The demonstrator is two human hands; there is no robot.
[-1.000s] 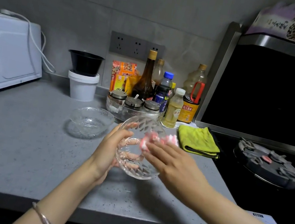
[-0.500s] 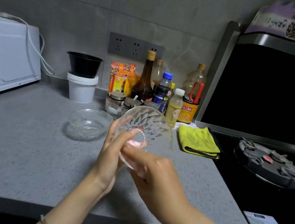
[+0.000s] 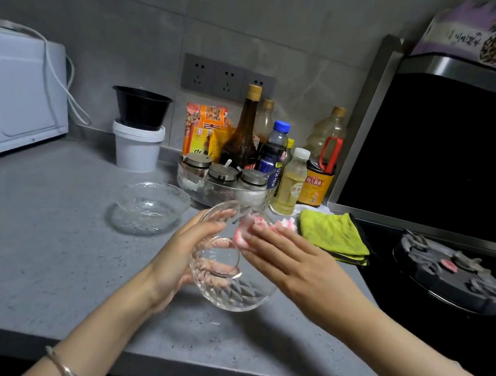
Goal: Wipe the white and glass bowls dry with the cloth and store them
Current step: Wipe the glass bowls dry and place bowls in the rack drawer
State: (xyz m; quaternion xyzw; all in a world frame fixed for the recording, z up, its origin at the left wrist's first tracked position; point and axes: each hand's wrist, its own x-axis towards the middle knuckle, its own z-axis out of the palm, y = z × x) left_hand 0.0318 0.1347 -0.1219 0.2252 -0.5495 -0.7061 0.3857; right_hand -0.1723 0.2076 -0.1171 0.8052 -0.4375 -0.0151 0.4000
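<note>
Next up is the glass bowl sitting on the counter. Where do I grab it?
Pinch the shallow glass bowl by its rim on the near left side, coming from above. It sits upright, mouth up, with a flared rim; the jar tray and the cut glass bowl being wiped crowd its right.

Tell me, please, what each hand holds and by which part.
The left hand grips the cut-glass bowl by its left side; the right hand presses the pink cloth flat against it.
</note>
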